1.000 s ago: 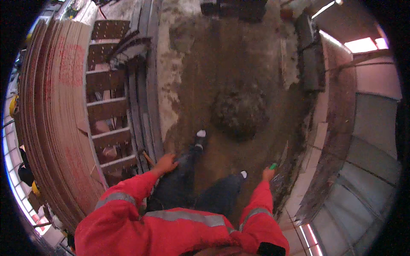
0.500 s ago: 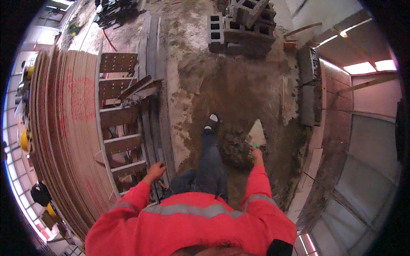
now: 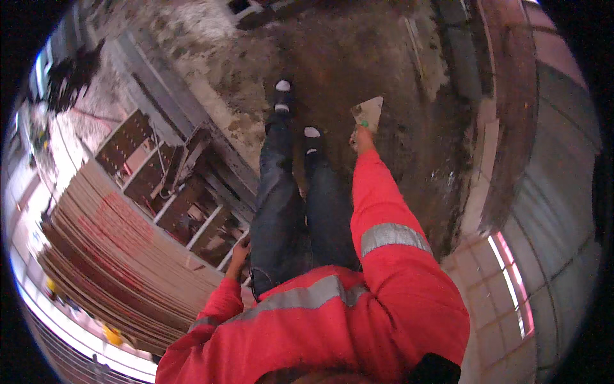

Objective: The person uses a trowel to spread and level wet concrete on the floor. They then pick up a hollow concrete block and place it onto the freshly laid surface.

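Currently, left of the dark trousers [image 3: 329,211], the left hand [image 3: 239,255] cannot be judged open or closed, while right of them the right hand [image 3: 363,139] grips a trowel [image 3: 370,112], presumably light and stiff, best held by its green handle [image 3: 364,123].

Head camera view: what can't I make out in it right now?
In the head view:
- Trowel handle: mostly covered by the right hand.
- Whether the left hand touches the ladder-like frame: dim and blurred.
- Dark shape: cut off by the top edge.
- Red marks on the stacked boards: too blurred.
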Demonstrator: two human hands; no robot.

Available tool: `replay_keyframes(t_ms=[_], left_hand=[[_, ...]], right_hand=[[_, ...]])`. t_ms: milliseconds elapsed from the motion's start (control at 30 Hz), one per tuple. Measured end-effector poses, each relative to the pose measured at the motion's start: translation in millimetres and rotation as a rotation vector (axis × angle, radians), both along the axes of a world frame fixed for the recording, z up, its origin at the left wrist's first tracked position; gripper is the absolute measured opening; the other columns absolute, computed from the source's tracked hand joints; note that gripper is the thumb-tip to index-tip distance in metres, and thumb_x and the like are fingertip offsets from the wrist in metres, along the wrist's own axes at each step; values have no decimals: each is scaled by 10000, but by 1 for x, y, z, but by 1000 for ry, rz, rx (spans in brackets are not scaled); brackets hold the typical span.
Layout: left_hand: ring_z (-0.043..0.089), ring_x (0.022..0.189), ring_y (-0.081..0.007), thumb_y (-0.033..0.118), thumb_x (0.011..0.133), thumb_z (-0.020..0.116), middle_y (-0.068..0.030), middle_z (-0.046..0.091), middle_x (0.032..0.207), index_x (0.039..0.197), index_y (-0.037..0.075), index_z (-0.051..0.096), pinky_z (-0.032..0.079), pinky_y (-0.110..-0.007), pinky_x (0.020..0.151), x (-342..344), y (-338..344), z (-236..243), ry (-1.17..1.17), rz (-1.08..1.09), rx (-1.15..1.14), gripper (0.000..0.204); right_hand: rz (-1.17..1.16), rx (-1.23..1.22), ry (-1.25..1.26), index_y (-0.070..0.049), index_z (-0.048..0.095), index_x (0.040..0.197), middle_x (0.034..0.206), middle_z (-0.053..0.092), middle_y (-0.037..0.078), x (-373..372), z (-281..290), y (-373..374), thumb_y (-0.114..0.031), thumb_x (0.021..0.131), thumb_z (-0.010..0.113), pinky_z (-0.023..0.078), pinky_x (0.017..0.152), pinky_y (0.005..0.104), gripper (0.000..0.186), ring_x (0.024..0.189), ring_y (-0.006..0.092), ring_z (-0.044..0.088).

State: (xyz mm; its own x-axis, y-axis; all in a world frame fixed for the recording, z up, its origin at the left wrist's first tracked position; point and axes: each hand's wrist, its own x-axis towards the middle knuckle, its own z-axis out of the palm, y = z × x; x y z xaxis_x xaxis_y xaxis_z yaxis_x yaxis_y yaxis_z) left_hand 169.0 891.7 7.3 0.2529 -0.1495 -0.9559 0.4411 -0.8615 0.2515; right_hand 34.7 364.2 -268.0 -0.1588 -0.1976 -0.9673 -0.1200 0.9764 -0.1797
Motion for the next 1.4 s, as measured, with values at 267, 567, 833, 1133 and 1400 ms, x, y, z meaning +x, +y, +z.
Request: replay_keyframes(t_ms=[267,567,833,1133,1400], left_hand=[[615,943,-289,230,867,563,-180,642,1011,1075,19,601,455,-385,813,221,-119,-121,-175,-739,116,298],[597,888,-197,264,882,567,-113,637,981,1075,5,601,465,-336,791,386,-296,-122,-331,-1054,78,325],[606,963,-359,312,860,560,-216,637,1013,1051,-11,606,463,-415,826,400,-411,-79,-531,-1348,25,378],[592,1023,-342,320,826,630,-221,606,1101,1167,-10,536,461,-399,878,432,-618,-16,-873,-839,-7,483],[555,1059,-379,327,799,622,-236,592,1111,1214,9,509,436,-424,907,583,-826,-3,-1183,-724,-197,536]], right_hand=[[-944,-66,12,-148,473,945,784,483,10,-90,-56,40,-295,878,513,406,550,320,166,625,151,498],[-515,-430,122,-134,481,932,757,500,2,-184,-118,73,-309,898,472,333,498,276,179,619,152,434],[-94,-666,468,-42,492,1119,986,545,105,-163,-124,-15,-282,837,600,462,782,399,385,878,265,550],[-513,-237,-380,-77,434,1264,1249,504,121,18,17,-187,-273,901,539,423,907,427,425,1147,278,510],[-29,-62,-755,-66,441,1244,1131,574,93,307,164,-253,-315,895,545,434,852,379,441,1058,217,567]])
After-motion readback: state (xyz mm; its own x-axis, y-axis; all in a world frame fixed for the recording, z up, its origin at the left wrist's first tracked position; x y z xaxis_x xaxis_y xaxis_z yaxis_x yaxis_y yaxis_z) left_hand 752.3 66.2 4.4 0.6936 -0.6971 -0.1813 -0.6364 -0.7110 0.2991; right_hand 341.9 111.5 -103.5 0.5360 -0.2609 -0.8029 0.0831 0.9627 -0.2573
